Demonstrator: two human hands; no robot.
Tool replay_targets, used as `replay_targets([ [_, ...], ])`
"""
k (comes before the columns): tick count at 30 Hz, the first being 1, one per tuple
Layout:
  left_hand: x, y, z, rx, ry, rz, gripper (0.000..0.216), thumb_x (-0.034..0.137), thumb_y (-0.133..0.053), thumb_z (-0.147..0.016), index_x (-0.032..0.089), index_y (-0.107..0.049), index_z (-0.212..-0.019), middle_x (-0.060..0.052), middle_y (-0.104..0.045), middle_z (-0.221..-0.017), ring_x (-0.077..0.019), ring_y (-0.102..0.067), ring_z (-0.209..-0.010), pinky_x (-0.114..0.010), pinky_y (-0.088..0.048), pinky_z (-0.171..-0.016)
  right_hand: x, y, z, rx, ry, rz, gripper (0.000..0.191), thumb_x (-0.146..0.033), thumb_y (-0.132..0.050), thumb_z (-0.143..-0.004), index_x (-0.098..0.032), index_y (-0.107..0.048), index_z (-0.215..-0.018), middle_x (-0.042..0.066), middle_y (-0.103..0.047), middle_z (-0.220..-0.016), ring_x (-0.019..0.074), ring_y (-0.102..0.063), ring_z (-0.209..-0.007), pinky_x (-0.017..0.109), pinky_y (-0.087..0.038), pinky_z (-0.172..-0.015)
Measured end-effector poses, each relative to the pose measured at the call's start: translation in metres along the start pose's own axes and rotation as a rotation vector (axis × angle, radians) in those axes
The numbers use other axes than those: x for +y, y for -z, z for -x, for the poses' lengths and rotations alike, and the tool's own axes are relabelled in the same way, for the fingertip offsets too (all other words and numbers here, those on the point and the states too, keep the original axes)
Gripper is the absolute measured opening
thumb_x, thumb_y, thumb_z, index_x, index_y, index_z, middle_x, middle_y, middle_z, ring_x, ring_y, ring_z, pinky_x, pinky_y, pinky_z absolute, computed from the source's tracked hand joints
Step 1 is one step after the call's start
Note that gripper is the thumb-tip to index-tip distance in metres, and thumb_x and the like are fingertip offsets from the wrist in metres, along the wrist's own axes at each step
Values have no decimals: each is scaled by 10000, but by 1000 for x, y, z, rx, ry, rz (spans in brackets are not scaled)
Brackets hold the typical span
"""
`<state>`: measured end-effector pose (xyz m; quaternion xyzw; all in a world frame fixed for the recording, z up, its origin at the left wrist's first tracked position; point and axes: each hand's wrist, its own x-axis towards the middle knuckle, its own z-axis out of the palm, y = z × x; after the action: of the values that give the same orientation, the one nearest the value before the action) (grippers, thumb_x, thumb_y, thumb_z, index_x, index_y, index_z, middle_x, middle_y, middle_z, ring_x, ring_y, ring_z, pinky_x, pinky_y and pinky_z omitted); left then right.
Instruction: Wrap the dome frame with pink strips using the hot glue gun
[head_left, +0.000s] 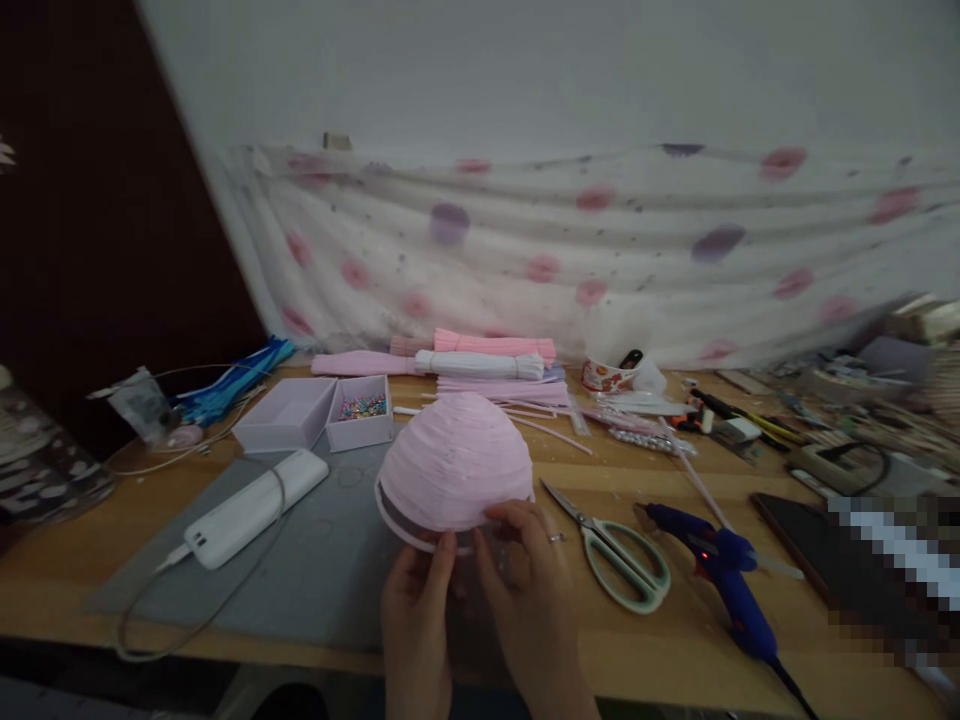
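A pale pink dome point(456, 460), ringed with rows of what look like pipe cleaners, is in front of me above the table. Along its near lower edge runs a loose pink pipe cleaner point(397, 525), with a dark gap between it and the dome. My left hand point(421, 585) pinches this pipe cleaner between thumb and finger at the front. Close beside it, my right hand point(525, 565), with a ring on one finger, pinches the same rim area, its index finger against the dome's side. The exact grip under the fingertips is partly hidden.
Green-handled scissors point(622, 560) and a blue glue gun point(720, 560) with a red light lie at right. A white power bank point(255, 505) with cable is on the grey mat point(322, 590). Behind are a bead box point(360, 425) and pipe cleaner bundles point(480, 365).
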<state>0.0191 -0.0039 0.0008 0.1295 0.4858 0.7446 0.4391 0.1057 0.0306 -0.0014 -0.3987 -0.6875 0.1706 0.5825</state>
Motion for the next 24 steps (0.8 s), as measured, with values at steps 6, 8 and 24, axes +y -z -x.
replay_targets([
  [6,-3,-1,-3,-5,-22,29,424,476,-913,-555,166,-769,-806,-12,-712,-677,-128,-592,-588,-211,-482,-548,-1,2,0,-17,8,-18,193,-147,-613,-869,-247,-610,-1034,49,-640,-1007,208,-636,-913,333,-546,-771],
  [8,-3,-1,-2,2,-24,41,411,464,-918,-551,171,-771,-800,2,-700,-652,-123,-590,-576,-212,-492,-568,-1,3,0,-15,7,-15,189,-155,-625,-869,-250,-610,-1031,45,-638,-1007,205,-637,-912,328,-549,-774],
  [24,-8,0,-12,34,-4,-17,422,478,-909,-557,171,-772,-812,-64,-761,-731,-185,-672,-636,-247,-510,-545,2,8,-9,-59,43,68,247,-154,-651,-863,-271,-599,-1074,29,-654,-1026,171,-666,-883,257,-584,-733],
])
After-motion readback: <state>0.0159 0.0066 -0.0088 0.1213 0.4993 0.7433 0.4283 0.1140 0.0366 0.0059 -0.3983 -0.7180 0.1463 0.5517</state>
